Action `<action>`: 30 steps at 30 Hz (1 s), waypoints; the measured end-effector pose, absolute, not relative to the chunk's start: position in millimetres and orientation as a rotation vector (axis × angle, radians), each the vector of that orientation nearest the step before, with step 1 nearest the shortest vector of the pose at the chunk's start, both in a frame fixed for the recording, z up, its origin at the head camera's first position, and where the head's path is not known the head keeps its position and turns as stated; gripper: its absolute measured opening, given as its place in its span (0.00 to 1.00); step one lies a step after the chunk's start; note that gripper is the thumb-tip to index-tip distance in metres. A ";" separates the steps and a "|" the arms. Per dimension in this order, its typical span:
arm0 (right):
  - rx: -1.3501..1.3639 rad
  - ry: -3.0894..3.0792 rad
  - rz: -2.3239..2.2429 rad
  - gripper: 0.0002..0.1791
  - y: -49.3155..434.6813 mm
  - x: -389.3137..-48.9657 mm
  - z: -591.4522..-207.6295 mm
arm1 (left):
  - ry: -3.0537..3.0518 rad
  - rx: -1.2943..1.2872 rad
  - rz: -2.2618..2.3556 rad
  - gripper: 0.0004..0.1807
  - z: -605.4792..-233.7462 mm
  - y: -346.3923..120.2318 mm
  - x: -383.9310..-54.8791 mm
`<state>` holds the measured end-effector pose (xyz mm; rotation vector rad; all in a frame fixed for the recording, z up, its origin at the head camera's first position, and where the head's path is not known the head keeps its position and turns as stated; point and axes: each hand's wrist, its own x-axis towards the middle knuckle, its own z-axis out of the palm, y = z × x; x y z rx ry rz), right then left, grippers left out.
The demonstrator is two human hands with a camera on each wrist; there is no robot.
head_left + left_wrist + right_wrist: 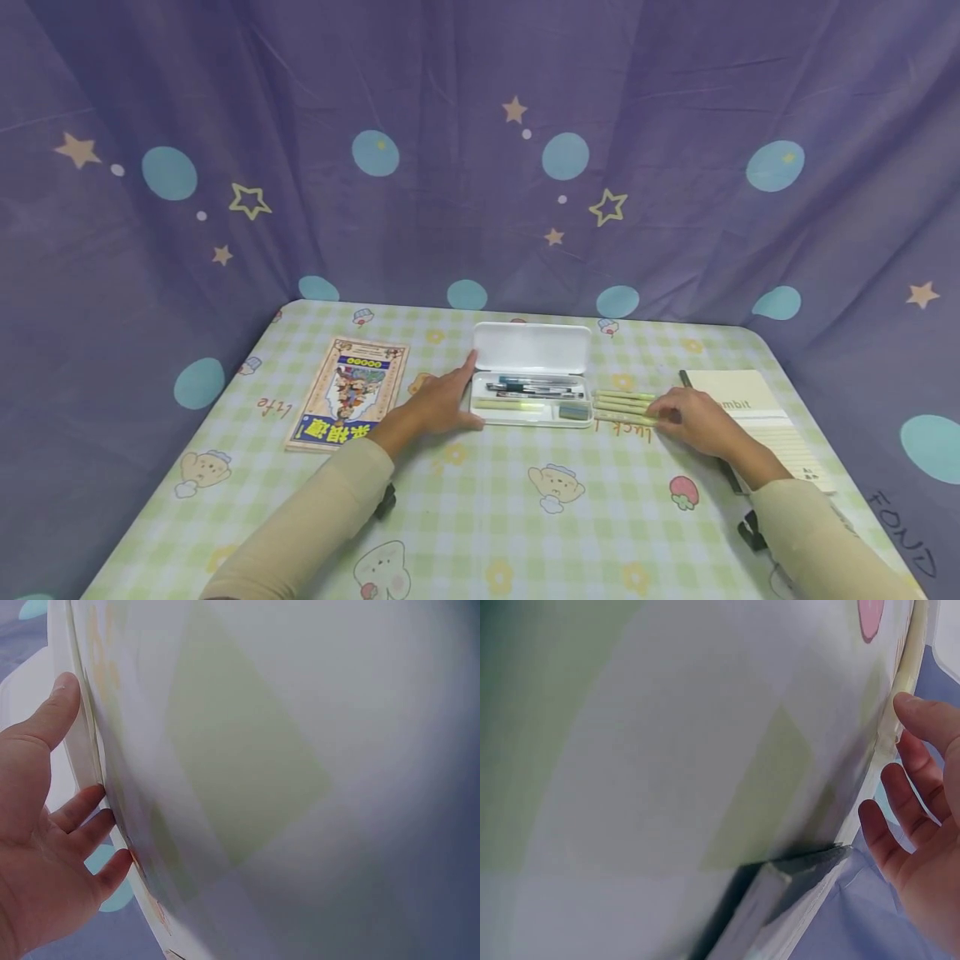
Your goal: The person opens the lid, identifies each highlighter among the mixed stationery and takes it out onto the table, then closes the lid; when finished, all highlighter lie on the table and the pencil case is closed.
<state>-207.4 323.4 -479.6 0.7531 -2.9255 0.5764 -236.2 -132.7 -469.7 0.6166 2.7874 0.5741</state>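
Observation:
In the head view, a white pencil case [532, 347] lies with its lid raised. Inside are several pens [532, 389], a yellow-green highlighter [506, 405] and a blue-grey eraser [573, 412]. My left hand [444, 402] rests at the case's left end, thumb and fingers spread and touching its side. Right of the case, several yellow-green pens [622, 406] lie side by side. My right hand [693, 419] pinches at their right ends with thumb and forefinger; its other fingers [881, 836] are loosely bent. How many pens it grips is hidden.
A colourful booklet [352, 392] lies to the left. A cream notepad [757, 417] with a dark edge lies beneath and beyond my right forearm. The checked tablecloth [480, 508] covers the table, and a purple curtain [465, 233] hangs behind it.

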 end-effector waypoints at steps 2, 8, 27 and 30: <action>0.747 -2.922 0.575 0.11 323.2 -207.7 -480.3 | 2.788 0.619 0.566 0.71 -470.3 -132.7 -236.6; 0.696 -2.924 0.554 0.10 323.9 -208.5 -480.5 | 2.784 0.617 0.578 0.71 -470.4 -132.8 -237.2; 0.722 -2.896 0.565 0.10 321.3 -208.3 -473.8 | 2.785 0.624 0.569 0.71 -470.0 -132.8 -237.6; 0.740 -2.882 0.560 0.10 319.2 -208.9 -472.3 | 2.786 0.619 0.572 0.71 -470.2 -132.8 -237.8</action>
